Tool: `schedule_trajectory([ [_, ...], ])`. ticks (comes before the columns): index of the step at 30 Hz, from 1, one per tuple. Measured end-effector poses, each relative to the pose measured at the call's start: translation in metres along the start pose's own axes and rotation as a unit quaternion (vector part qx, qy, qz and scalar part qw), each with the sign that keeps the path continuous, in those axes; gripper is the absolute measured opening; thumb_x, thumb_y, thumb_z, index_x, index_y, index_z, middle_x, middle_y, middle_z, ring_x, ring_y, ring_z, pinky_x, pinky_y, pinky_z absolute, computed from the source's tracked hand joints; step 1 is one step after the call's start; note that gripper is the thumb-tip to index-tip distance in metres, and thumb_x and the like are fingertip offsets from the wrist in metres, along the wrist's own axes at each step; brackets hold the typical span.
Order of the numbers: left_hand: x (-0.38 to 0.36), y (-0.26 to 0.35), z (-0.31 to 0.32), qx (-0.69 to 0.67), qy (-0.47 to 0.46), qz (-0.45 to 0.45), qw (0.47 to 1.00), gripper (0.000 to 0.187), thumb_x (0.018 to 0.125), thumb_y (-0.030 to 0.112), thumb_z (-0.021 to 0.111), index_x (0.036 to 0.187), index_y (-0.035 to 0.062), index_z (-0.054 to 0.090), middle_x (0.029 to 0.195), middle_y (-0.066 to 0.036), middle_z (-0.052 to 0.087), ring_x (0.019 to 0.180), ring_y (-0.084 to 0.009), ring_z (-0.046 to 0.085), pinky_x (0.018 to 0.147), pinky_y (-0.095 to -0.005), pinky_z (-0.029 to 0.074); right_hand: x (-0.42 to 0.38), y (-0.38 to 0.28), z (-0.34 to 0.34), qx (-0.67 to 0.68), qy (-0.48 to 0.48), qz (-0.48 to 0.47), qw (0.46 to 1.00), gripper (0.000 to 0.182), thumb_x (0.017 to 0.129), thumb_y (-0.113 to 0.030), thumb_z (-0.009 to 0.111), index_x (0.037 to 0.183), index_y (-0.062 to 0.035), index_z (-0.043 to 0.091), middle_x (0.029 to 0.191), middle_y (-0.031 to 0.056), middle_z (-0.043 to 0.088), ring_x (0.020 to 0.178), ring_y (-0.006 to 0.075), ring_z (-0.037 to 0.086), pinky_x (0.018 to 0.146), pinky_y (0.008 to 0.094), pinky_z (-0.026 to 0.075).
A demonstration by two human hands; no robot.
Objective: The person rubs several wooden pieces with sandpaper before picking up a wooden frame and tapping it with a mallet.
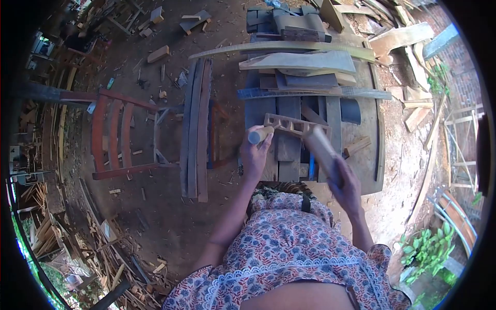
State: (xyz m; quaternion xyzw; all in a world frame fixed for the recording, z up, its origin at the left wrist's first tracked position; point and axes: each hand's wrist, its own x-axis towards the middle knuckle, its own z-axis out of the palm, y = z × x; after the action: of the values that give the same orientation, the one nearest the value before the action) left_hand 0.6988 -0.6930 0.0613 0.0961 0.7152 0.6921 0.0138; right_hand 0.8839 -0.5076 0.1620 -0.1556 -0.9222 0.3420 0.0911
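Note:
My left hand (254,155) is closed round a short, round wooden handle (260,135), whose pale end points up at the camera. Just beyond it, a slotted wooden piece (295,125) with several square openings lies on the workbench (289,151); the far end of the handle meets it, though the contact is hard to make out. In my right hand (345,185) is a thick wooden bar (321,146), blurred by motion, held to the right of the handle and over the bench. The two hands are apart.
Long planks (305,61) are stacked across the far side of the bench. Left of it stand upright-edged boards (196,129) and a reddish wooden chair frame (124,135). A small wood block (357,146) lies on the right. Wood scraps (158,53) litter the ground.

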Motion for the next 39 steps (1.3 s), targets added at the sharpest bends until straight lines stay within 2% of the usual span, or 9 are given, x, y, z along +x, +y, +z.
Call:
schedule_trajectory([
  [3,0.004,-0.007,0.005,0.025,-0.023,0.040,0.999,0.028,0.080,0.011,0.070,0.101,0.0021,0.054,0.091,-0.010,0.060,0.082,-0.0191,0.061,0.071,-0.0301,0.049,-0.025,0.024,-0.006,0.038,0.073,0.103,0.991,0.066,0.077,-0.004,0.063,0.137,-0.0106,0.037,0.132,0.0162,0.047,0.114,0.0289,0.052,0.092,0.0375,0.044],
  [9,0.014,0.014,0.026,0.063,-0.055,0.046,0.995,0.027,0.079,0.014,0.071,0.094,0.0027,0.053,0.089,-0.011,0.060,0.078,-0.0227,0.061,0.068,-0.0327,0.049,-0.041,0.030,-0.015,0.087,0.136,0.200,0.966,0.062,0.081,-0.004,0.058,0.138,-0.0059,0.034,0.134,0.0163,0.045,0.120,0.0261,0.047,0.098,0.0348,0.038],
  [11,0.022,0.026,0.035,0.204,-0.041,0.091,0.974,0.028,0.078,0.015,0.072,0.094,0.0046,0.052,0.087,-0.009,0.060,0.075,-0.0208,0.061,0.065,-0.0315,0.049,-0.041,0.029,-0.014,0.097,0.138,0.215,0.962,0.062,0.081,-0.004,0.058,0.138,-0.0058,0.034,0.133,0.0169,0.046,0.120,0.0260,0.047,0.098,0.0345,0.038],
  [13,0.028,0.023,0.046,0.152,-0.052,0.097,0.982,0.029,0.078,0.015,0.072,0.096,0.0058,0.052,0.085,-0.007,0.059,0.073,-0.0202,0.061,0.064,-0.0314,0.049,-0.039,0.024,-0.014,0.137,0.136,0.252,0.948,0.063,0.081,-0.004,0.058,0.139,-0.0058,0.033,0.131,0.0178,0.047,0.120,0.0256,0.047,0.099,0.0340,0.036],
  [18,0.028,0.021,0.072,0.077,-0.079,0.051,0.993,0.032,0.078,0.011,0.070,0.104,0.0093,0.052,0.085,-0.005,0.056,0.073,-0.0201,0.060,0.063,-0.0311,0.048,-0.038,0.019,-0.012,0.152,0.154,0.222,0.951,0.064,0.080,-0.003,0.057,0.139,-0.0070,0.032,0.130,0.0190,0.047,0.120,0.0262,0.047,0.098,0.0337,0.036],
  [24,0.002,0.035,0.080,0.123,-0.211,0.139,0.960,0.035,0.075,0.001,0.064,0.106,0.0064,0.048,0.101,-0.011,0.049,0.079,-0.0274,0.060,0.067,-0.0364,0.050,-0.044,0.025,-0.011,0.165,0.171,0.259,0.936,0.065,0.080,-0.005,0.057,0.140,-0.0071,0.031,0.133,0.0196,0.044,0.121,0.0257,0.045,0.098,0.0331,0.036],
  [29,-0.011,0.022,0.088,0.222,-0.223,0.139,0.939,0.049,0.070,0.012,0.071,0.109,0.0141,0.041,0.105,-0.011,0.049,0.081,-0.0338,0.061,0.063,-0.0407,0.053,-0.040,0.020,-0.017,0.179,0.179,0.265,0.930,0.065,0.081,-0.007,0.057,0.140,-0.0069,0.031,0.135,0.0190,0.042,0.122,0.0256,0.043,0.099,0.0321,0.034],
  [36,-0.008,0.028,0.106,0.262,-0.222,0.141,0.928,0.046,0.070,0.009,0.070,0.107,0.0133,0.042,0.104,-0.008,0.049,0.079,-0.0329,0.062,0.060,-0.0401,0.054,-0.038,0.016,-0.019,0.148,0.195,0.268,0.932,0.068,0.079,-0.009,0.058,0.140,-0.0050,0.029,0.137,0.0202,0.039,0.125,0.0261,0.040,0.101,0.0329,0.031],
  [39,-0.014,0.017,0.110,0.243,-0.235,0.128,0.932,0.047,0.070,0.008,0.069,0.108,0.0131,0.042,0.102,-0.008,0.049,0.081,-0.0324,0.062,0.060,-0.0393,0.055,-0.046,0.016,-0.021,0.120,0.206,0.219,0.946,0.070,0.081,-0.020,0.060,0.141,-0.0036,0.026,0.139,0.0159,0.036,0.123,0.0247,0.040,0.101,0.0333,0.032],
])
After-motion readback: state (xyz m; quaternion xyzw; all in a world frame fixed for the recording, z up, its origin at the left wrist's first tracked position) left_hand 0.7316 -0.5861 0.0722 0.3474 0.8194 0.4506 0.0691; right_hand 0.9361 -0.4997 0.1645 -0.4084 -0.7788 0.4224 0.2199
